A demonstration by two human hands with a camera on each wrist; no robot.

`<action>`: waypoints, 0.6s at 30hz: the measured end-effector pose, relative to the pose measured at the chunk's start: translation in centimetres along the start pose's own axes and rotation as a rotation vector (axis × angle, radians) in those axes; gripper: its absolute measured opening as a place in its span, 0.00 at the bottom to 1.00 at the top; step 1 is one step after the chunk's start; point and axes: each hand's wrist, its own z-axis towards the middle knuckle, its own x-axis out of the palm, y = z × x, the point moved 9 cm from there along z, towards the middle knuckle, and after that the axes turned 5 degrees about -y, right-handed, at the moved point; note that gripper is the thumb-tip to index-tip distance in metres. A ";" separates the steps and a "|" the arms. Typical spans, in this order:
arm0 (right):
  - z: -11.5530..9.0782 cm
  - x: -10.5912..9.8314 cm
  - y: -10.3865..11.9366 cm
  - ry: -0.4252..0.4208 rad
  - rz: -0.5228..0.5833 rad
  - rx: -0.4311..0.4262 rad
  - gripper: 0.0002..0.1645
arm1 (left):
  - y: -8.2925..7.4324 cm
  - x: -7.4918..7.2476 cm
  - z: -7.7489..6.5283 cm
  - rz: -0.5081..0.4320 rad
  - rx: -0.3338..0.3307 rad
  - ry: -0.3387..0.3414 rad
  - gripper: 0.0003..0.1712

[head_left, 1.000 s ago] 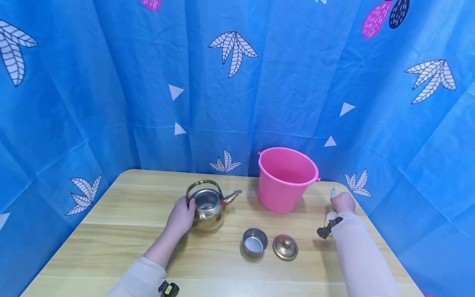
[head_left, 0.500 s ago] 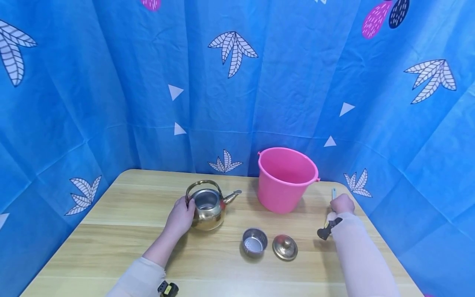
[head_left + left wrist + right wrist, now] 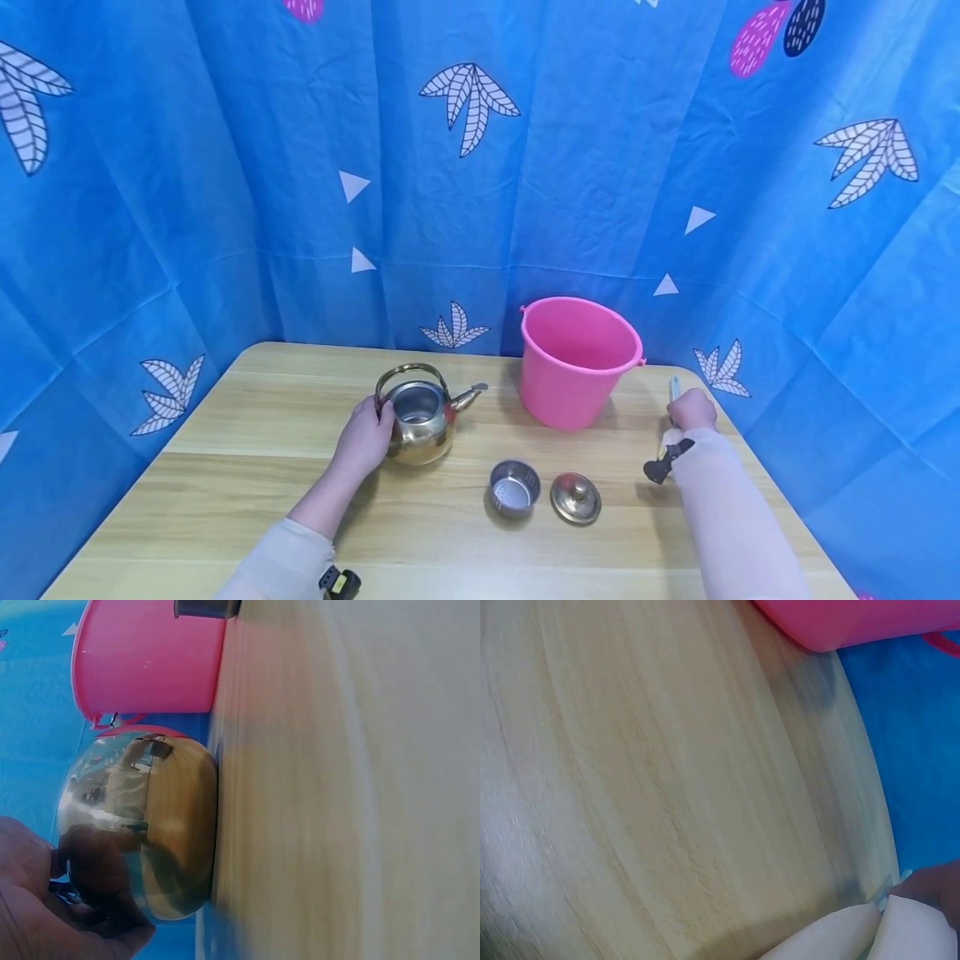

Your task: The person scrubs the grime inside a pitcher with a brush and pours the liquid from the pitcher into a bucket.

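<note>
A brass-coloured kettle (image 3: 423, 442) stands lidless on the table, its spout turned to the right and its arched handle (image 3: 412, 367) upright. My left hand (image 3: 367, 437) grips that handle low on the left side; in the left wrist view the fingers (image 3: 45, 922) curl beside the shiny body. Near the table's right edge my right hand (image 3: 693, 409) holds a sponge brush with a pale blue handle (image 3: 674, 387). Its white sponge head (image 3: 911, 930) appears low in the right wrist view. A perforated metal strainer cup (image 3: 515, 487) and the brass lid (image 3: 576, 499) lie in front of the kettle.
A pink bucket (image 3: 566, 392) stands upright at the back of the wooden table (image 3: 225, 467), between the two hands. Blue patterned curtain (image 3: 315, 208) hangs close behind the table and along both sides.
The right hand and the brush handle have shifted very slightly. The left hand stays on the kettle handle, and the kettle, cup, lid and bucket hold their places.
</note>
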 end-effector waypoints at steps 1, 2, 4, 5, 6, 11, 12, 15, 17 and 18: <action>0.7 -0.3 -0.2 -0.010 -0.110 -0.040 0.14 | 0.0 0.0 0.0 -0.001 -0.001 0.001 0.29; 1.3 -0.5 -0.4 -0.024 -0.211 -0.069 0.11 | 0.1 0.0 0.1 -0.003 -0.001 0.001 0.29; 2.2 -0.9 -0.5 -0.034 -0.343 -0.126 0.10 | 0.2 0.1 0.2 -0.005 -0.001 0.006 0.29; 2.5 -1.0 -0.6 -0.033 -0.355 -0.136 0.10 | 0.3 0.2 0.2 -0.007 -0.003 0.009 0.30; 2.7 -1.0 -0.7 -0.025 -0.352 -0.134 0.10 | 0.3 0.2 0.2 -0.009 -0.004 0.012 0.30; 2.8 -1.3 -0.5 -0.018 -0.316 -0.127 0.11 | 0.4 0.2 0.3 -0.016 0.000 0.013 0.30; 2.8 -1.4 -0.4 -0.021 -0.309 -0.125 0.12 | 0.3 0.2 0.2 -0.015 0.001 0.012 0.30; 2.4 -1.7 0.1 -0.025 -0.283 -0.135 0.14 | 0.4 0.2 0.2 -0.011 0.002 0.012 0.30; 2.2 -1.8 0.4 -0.028 -0.272 -0.136 0.15 | 0.4 0.2 0.2 -0.011 0.001 0.012 0.31; 2.2 -1.8 0.5 -0.028 -0.271 -0.139 0.15 | 0.4 0.2 0.2 -0.012 -0.001 0.013 0.31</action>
